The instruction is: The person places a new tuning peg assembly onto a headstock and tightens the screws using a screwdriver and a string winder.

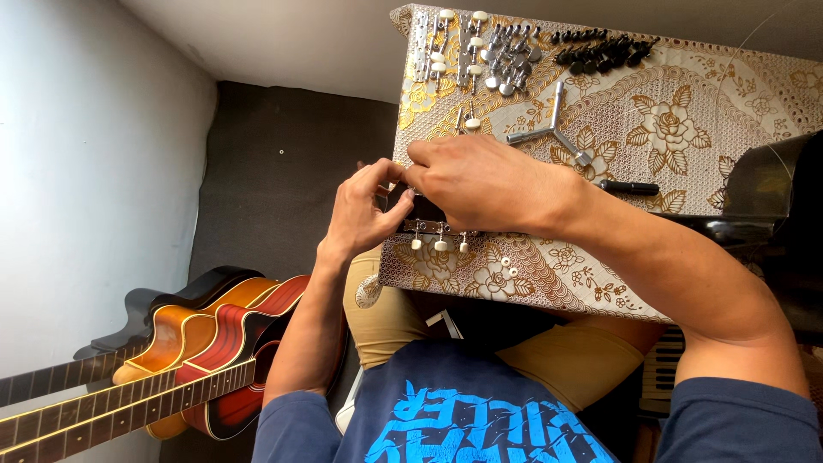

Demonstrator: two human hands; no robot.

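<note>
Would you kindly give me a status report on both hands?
Left hand and right hand both grip the headstock. Tuner strip fitted along its edge. Nothing in the way.

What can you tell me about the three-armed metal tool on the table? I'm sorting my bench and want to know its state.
The three-way wrench is a Y-shaped tool of bare silvery metal: three straight arms meet at a central hub, each ending in a socket-like tip. It lies flat on the gold floral tablecloth, beyond the hands. One arm points away toward the loose tuning machines; the other two splay left and right. Nothing touches it; the right hand is nearest.
</note>
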